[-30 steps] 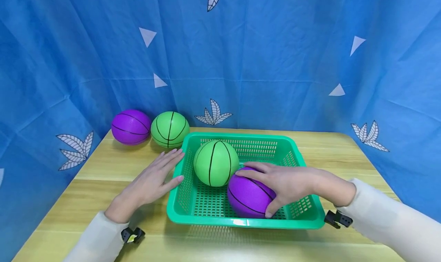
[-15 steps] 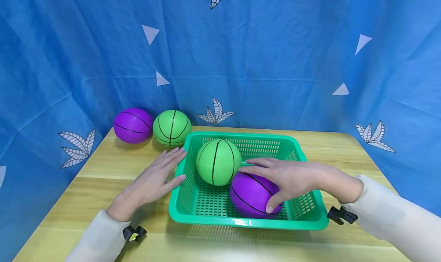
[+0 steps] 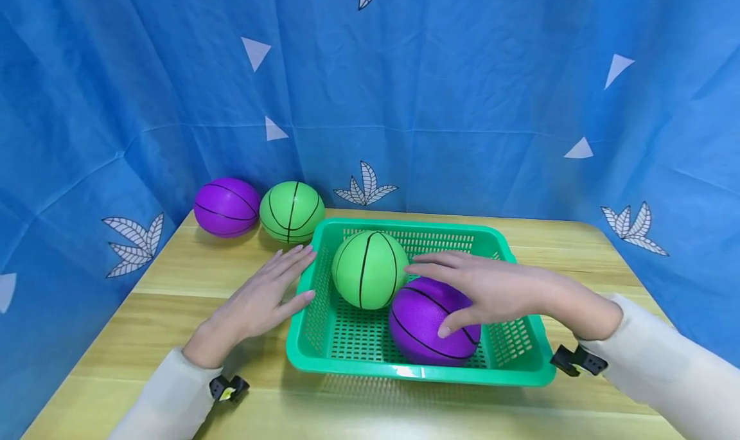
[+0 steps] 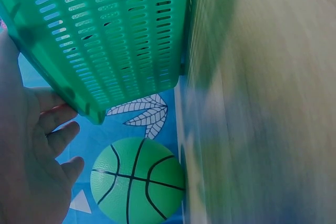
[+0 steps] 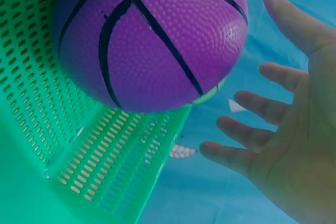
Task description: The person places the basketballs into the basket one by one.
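Note:
A green plastic basket (image 3: pixel 416 372) with slotted walls stands on the table, holding a green toy basketball (image 3: pixel 370 270) at its left and a purple toy basketball (image 3: pixel 430 327) at front centre. My right hand (image 3: pixel 491 289) hovers over the purple ball with fingers spread; the right wrist view shows a gap between that hand (image 5: pixel 283 114) and the ball (image 5: pixel 157 40). At the basket's left rim, my left hand (image 3: pixel 254 305) rests its straight fingertips against the edge. From the left wrist, its fingers (image 4: pixel 60 135) lie along the rim (image 4: pixel 94 114).
At the table's back left corner sit another purple ball (image 3: pixel 227 207) and another green ball (image 3: pixel 291 212), side by side. A blue patterned curtain (image 3: pixel 462 93) hangs behind and at both sides of the wooden table (image 3: pixel 173 324).
My right hand has lifted off the purple ball, its fingers and thumb loosening from it. The ball stays in the basket. The left hand keeps its place at the rim; the view has shifted slightly.

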Demonstrator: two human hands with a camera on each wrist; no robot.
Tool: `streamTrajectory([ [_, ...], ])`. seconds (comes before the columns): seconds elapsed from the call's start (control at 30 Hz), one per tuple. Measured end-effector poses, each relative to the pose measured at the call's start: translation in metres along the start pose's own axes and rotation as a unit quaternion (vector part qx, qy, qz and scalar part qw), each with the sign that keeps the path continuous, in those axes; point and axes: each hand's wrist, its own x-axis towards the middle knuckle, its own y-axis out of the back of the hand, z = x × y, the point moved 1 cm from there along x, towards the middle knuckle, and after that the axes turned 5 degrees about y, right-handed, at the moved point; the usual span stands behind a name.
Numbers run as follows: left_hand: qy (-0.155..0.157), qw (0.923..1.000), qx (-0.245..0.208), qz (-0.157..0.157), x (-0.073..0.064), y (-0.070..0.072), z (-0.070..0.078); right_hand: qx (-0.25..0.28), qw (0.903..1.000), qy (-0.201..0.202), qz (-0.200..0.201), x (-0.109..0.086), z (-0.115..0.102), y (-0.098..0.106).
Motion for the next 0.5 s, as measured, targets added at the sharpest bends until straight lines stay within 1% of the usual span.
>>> streamTrajectory([
  [0.13, 0.001, 1.0000, 0.000, -0.003, 0.001, 0.001, 0.001, 0.011, 0.9982, -0.015, 0.057, -0.012, 0.005, 0.003],
  [0.3, 0.003, 1.0000, -0.001, -0.003, 0.001, 0.001, 0.001, 0.028, 0.9914, -0.043, 0.121, -0.029, 0.017, 0.003],
  [0.4, 0.004, 1.0000, -0.003, -0.004, 0.001, 0.001, 0.000, 0.037, 0.9872, -0.057, 0.145, -0.039, 0.025, 0.000],
  [0.5, 0.001, 1.0000, -0.002, -0.005, 0.001, 0.000, 0.000, 0.047, 0.9825, -0.079, 0.162, -0.049, 0.032, -0.007],
])
